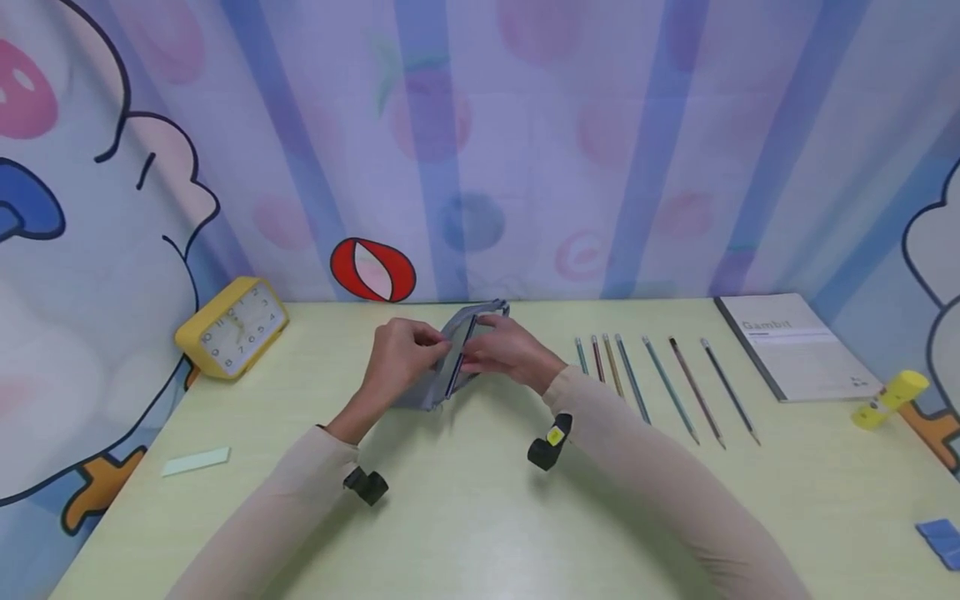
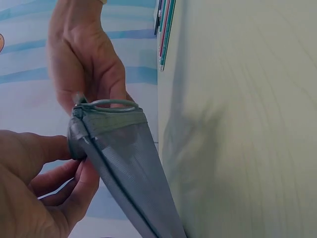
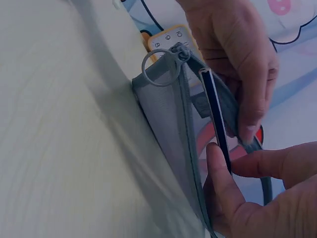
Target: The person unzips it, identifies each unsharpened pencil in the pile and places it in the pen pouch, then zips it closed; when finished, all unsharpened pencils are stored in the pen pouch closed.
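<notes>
A grey mesh zip pouch (image 1: 422,395) stands on the table with its mouth apart. My left hand (image 1: 405,354) pinches one edge of that mouth between thumb and fingers. In the right wrist view, a dark pencil (image 3: 217,111) slants across the pouch's mouth. Thumb and fingers of my right hand (image 1: 512,350) pinch this pencil along its length. A zip ring (image 3: 161,68) hangs at the near end of the pouch. Beyond my left hand (image 2: 44,183), the left wrist view has the right hand (image 2: 91,59) behind the pouch, its fingertips partly hidden.
Several pencils (image 1: 670,390) lie in a row on the right, beside a notebook (image 1: 798,346). A yellow glue stick (image 1: 888,400) and a blue item (image 1: 941,542) are farther right. On the left are a yellow clock (image 1: 232,329) and a pale flat strip (image 1: 197,462). A curtain (image 1: 525,150) backs the table.
</notes>
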The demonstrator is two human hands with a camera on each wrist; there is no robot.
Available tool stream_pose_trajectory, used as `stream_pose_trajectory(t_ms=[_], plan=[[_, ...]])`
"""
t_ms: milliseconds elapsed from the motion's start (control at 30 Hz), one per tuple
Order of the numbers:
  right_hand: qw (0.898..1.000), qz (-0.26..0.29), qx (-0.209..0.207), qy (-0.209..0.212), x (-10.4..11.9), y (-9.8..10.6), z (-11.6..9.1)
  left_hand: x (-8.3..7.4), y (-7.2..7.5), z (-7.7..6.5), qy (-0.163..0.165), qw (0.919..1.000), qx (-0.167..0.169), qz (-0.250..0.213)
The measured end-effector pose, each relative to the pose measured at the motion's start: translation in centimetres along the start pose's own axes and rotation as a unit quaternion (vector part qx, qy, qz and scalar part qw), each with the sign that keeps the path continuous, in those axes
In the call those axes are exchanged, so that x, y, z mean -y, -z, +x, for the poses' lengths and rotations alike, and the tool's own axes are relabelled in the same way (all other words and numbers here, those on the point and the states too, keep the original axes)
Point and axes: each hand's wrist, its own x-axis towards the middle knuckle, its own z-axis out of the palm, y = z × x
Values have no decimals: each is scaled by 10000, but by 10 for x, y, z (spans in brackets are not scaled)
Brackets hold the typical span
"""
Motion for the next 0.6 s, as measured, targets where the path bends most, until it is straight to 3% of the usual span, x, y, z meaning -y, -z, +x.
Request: stream_pose_trajectory(t_ms=[300, 600], plan=[[9996, 84, -226, 139, -16, -13, 18, 2, -8, -1, -64, 10000, 4, 73], [9990, -390, -181, 123, -17, -8, 6, 3, -12, 1, -13, 9998, 4, 196]])
